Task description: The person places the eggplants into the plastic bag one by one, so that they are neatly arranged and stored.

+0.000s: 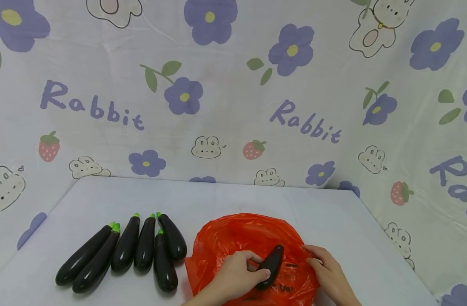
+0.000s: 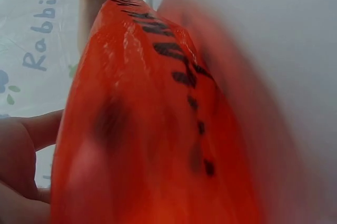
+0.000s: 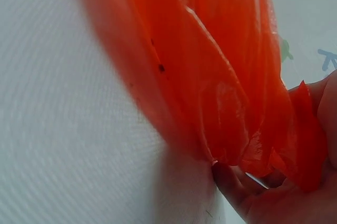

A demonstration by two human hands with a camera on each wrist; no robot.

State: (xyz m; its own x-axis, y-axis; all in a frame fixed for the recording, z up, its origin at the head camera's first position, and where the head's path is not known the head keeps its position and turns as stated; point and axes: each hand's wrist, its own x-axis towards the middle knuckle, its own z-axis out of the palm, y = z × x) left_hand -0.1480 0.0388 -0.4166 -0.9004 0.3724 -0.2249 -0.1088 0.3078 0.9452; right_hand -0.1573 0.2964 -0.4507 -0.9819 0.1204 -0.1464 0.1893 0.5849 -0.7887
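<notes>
My left hand (image 1: 239,274) grips a dark eggplant (image 1: 272,267) between thumb and fingers, over the mouth of a red plastic bag (image 1: 245,227). That eggplant points up and to the right, its lower end partly behind my thumb. On the bag's right side, my right hand (image 1: 329,270) pinches the rim. The right wrist view shows the gathered red plastic (image 3: 226,103) between the fingers of that hand. In the left wrist view the bag's wall (image 2: 152,129), with black print, covers most of the frame and hides the eggplant; part of the left hand (image 2: 21,161) shows at the edge.
Several more eggplants (image 1: 126,246) with green stem ends lie side by side on the white table (image 1: 141,191), left of the bag. A cloth backdrop (image 1: 226,119) printed with flowers and rabbits hangs behind the table.
</notes>
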